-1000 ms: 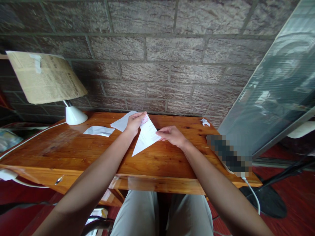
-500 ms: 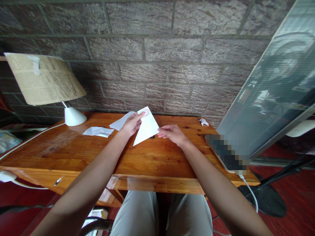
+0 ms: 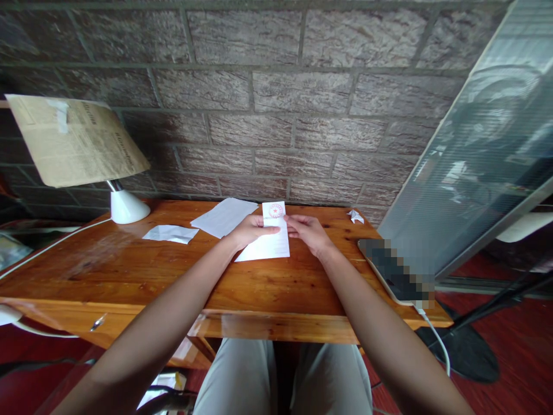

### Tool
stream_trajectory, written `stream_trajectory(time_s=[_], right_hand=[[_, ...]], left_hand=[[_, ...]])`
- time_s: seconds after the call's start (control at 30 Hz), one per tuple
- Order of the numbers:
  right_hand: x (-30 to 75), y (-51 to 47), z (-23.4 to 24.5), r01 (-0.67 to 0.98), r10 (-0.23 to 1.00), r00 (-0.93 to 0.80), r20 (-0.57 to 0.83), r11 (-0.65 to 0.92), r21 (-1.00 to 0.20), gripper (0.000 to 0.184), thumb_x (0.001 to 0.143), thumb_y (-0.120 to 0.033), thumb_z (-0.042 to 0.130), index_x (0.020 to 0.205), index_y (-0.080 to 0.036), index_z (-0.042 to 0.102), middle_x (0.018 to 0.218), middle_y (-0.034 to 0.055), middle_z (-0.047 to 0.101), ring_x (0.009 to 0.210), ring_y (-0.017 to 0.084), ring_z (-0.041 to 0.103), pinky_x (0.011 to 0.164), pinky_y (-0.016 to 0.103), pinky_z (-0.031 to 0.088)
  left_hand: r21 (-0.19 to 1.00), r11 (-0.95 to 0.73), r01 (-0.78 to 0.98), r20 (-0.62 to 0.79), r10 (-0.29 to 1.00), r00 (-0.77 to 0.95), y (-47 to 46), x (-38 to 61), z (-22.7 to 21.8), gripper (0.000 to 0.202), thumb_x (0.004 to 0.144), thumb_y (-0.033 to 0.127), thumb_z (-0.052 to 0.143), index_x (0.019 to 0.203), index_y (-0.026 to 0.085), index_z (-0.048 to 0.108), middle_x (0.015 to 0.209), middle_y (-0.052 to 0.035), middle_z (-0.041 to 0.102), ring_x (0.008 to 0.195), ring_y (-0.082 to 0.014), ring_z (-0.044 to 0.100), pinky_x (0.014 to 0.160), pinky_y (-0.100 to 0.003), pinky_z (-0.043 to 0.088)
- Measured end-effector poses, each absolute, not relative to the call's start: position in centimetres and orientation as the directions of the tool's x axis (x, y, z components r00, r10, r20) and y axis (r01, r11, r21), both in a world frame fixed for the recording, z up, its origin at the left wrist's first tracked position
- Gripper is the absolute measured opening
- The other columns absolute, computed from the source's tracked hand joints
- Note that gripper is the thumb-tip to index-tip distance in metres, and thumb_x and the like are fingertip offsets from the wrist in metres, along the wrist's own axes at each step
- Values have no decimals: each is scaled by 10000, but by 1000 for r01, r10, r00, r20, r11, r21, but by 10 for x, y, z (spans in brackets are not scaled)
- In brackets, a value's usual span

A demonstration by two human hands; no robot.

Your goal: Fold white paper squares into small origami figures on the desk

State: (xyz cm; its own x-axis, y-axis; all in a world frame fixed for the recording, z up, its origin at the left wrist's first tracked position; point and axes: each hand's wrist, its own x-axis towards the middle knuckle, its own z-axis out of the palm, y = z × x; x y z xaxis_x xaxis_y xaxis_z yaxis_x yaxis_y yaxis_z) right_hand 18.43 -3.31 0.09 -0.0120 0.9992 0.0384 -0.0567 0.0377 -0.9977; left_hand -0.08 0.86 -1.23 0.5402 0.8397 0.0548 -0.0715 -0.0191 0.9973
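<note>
Holding folded paper (image 3: pixel 268 248) against table (image 3: pixel 173 271), left hand (image 3: pixel 249 231) and right hand (image 3: pixel 309 233) pinch its side edges; uneven pressure could skew the crease.

Wooden table (image 3: pixel 129 271): lamp (image 3: pixel 125 206), stamped sheet (image 3: pixel 268 246), plain sheet (image 3: pixel 223 215), folded slip (image 3: pixel 170 233), crumpled scrap (image 3: pixel 356 216), phone (image 3: pixel 395 271).

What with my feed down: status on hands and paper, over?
Left hand, right hand both gripping folded paper. Red stamp faces up. Loose sheet lies behind.
</note>
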Motion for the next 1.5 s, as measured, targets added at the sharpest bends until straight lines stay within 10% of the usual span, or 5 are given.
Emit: stream_trajectory(time_s=[0.67,0.8,1.03,1.3,1.5], right_hand=[[189,-30,-1,-110,996,42,-79,-74,-991,215,723,-205,779,905,-140,685,838,71,755,746,136,705,820,284,568],[191,-28,-7,147,996,83,13,1,-989,248,843,-245,643,1067,-137,655,991,102,744,834,163,714,856,324,556],[165,-33,-25,766,919,-194,343,361,-532,381,845,-382,627,1167,-178,634,1168,88,679,1072,197,625,988,305,450],[154,-37,-7,946,953,-234,192,268,-181,250,889,-242,505,1073,-188,666,1144,116,669,1061,227,612,925,309,450],[169,-59,18,982,985,-171,-10,171,76,314,855,-159,476,1105,-141,665,1095,188,678,1002,325,656,791,394,506]], left_hand=[[977,188,-98,-129,893,431,13,-7,-7,389,533,292,893,843,105,750,800,-120,754,660,-210,692,678,-319,542],[969,204,-140,-133,907,399,18,-19,2,407,515,236,893,856,91,726,812,-133,751,649,-232,695,625,-332,552],[980,113,-163,-99,991,90,32,-68,23,607,486,219,897,1029,170,632,710,-35,713,471,-149,608,425,-225,434],[980,-33,196,-24,960,280,-14,-75,-20,830,554,310,866,1301,177,530,746,-27,697,657,-191,667,606,-262,498],[583,-566,583,375,824,425,-40,-74,-19,703,796,408,668,1418,170,442,1425,-182,491,1348,-348,417,1101,-483,328]])
